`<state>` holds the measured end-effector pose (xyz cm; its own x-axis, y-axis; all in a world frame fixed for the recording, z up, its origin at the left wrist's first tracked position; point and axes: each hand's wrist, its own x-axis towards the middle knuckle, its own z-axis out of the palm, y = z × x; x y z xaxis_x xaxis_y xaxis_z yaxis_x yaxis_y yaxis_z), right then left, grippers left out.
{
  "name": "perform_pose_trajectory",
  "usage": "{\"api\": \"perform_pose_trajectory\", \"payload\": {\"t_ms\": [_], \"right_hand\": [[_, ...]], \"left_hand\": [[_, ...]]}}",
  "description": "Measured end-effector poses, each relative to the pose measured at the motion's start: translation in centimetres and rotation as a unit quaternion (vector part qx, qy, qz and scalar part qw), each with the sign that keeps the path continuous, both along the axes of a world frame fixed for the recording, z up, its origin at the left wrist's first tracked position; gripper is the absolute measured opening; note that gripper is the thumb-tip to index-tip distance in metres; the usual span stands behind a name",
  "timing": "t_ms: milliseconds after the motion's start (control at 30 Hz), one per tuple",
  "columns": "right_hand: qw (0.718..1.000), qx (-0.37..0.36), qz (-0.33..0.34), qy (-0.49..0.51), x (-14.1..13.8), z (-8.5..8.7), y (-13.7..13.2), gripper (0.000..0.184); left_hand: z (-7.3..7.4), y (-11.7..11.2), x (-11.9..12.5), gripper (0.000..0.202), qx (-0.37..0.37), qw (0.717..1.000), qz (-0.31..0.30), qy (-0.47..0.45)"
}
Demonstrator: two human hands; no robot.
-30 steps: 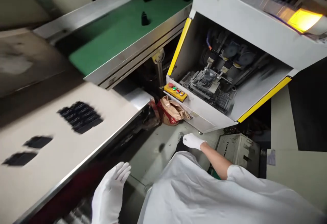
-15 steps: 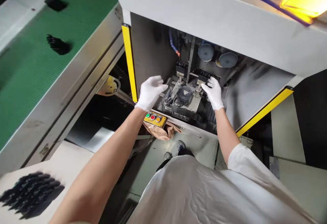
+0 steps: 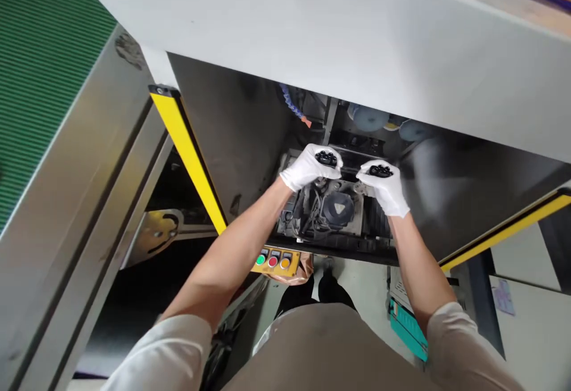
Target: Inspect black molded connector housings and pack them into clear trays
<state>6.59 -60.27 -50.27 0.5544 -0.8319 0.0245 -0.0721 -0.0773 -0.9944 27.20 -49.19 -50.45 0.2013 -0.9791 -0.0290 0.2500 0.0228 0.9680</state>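
Inside the machine's opening, my white-gloved left hand [image 3: 310,168] is closed around a black knobbed part [image 3: 326,158]. To its right, my gloved right hand [image 3: 387,187] wraps round a second black knobbed part [image 3: 381,171]. Both parts show only their tops with small rounded knobs; the rest is hidden by my fingers. Just below the hands lies the machine's fixture base with a round dark cover [image 3: 338,209]. Whether the parts still touch their mounts I cannot tell.
Grey discs [image 3: 370,118] and a blue segmented hose [image 3: 289,100] with an orange tip sit behind the hands. Yellow bars [image 3: 187,156] flank the opening. A yellow button box [image 3: 279,262] is at the front, and a green conveyor belt [image 3: 40,69] runs at left.
My left hand has moved right and closed on one black part. My right hand has closed on the other. The view has shifted closer over the opening.
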Motion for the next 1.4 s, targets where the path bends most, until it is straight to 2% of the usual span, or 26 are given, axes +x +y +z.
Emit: {"api": "perform_pose_trajectory", "payload": {"t_ms": [67,167,267,400,500,567,633,700,833,900,1000,1133,1200,1267,1333,1400], "right_hand": [[1.000,0.006,-0.027,-0.008,-1.4,0.4,1.0,0.027],[0.999,-0.019,-0.018,0.018,-3.0,1.2,2.1,0.020],[0.997,-0.063,-0.005,0.051,-4.0,1.9,3.1,0.016],[0.999,-0.029,-0.026,0.009,-4.7,2.6,4.3,0.019],[0.998,-0.049,-0.031,0.027,-5.0,3.0,4.7,0.018],[0.997,-0.067,-0.025,0.037,-5.1,3.2,4.6,0.018],[0.998,-0.055,-0.023,0.026,-4.9,3.1,4.3,0.018],[0.999,-0.042,-0.028,0.016,-4.6,2.9,4.0,0.019],[0.998,-0.053,-0.012,0.027,-3.6,2.2,3.5,0.019],[0.999,-0.037,-0.006,0.006,-3.0,1.8,3.3,0.018],[0.999,-0.033,-0.012,-0.016,-2.0,1.6,3.1,0.017],[0.998,-0.056,0.017,0.005,-0.6,1.6,2.5,0.014],[0.999,-0.038,0.008,-0.007,0.2,1.4,2.3,0.015],[1.000,-0.028,-0.007,-0.010,1.2,1.2,2.2,0.015],[0.999,-0.031,-0.003,0.006,2.4,1.0,2.1,0.014],[0.999,-0.041,0.008,0.019,3.8,0.6,2.0,0.013]], "left_hand": [[0.2,0.4,-1.9,0.026,-0.021,0.999,0.029,0.028],[0.5,1.1,-3.5,0.020,-0.026,0.999,0.023,0.025],[1.1,2.0,-4.2,0.014,-0.034,0.999,0.016,0.001],[1.9,3.0,-5.0,0.015,-0.047,0.997,0.042,0.047],[2.4,3.4,-5.3,0.014,-0.048,0.998,0.034,-0.003],[2.5,3.4,-5.4,0.013,-0.049,0.998,0.032,-0.031],[2.4,3.2,-5.2,0.013,-0.049,0.998,0.034,-0.011],[2.3,2.9,-4.9,0.014,-0.049,0.998,0.040,0.011],[2.3,2.5,-4.0,0.014,-0.045,0.997,0.054,-0.032],[2.3,2.4,-3.6,0.013,-0.038,0.997,0.059,-0.019],[2.0,2.3,-3.1,0.013,-0.027,0.997,0.069,0.006],[1.3,1.9,-1.6,0.016,-0.017,0.998,0.058,-0.027],[2.0,1.5,-0.4,0.014,-0.041,0.997,0.060,-0.013],[3.7,1.0,0.8,0.014,-0.109,0.989,0.097,0.002],[5.8,0.9,1.6,0.016,-0.165,0.978,0.127,-0.025],[7.1,1.8,1.4,0.019,-0.154,0.978,0.127,-0.070]]}}
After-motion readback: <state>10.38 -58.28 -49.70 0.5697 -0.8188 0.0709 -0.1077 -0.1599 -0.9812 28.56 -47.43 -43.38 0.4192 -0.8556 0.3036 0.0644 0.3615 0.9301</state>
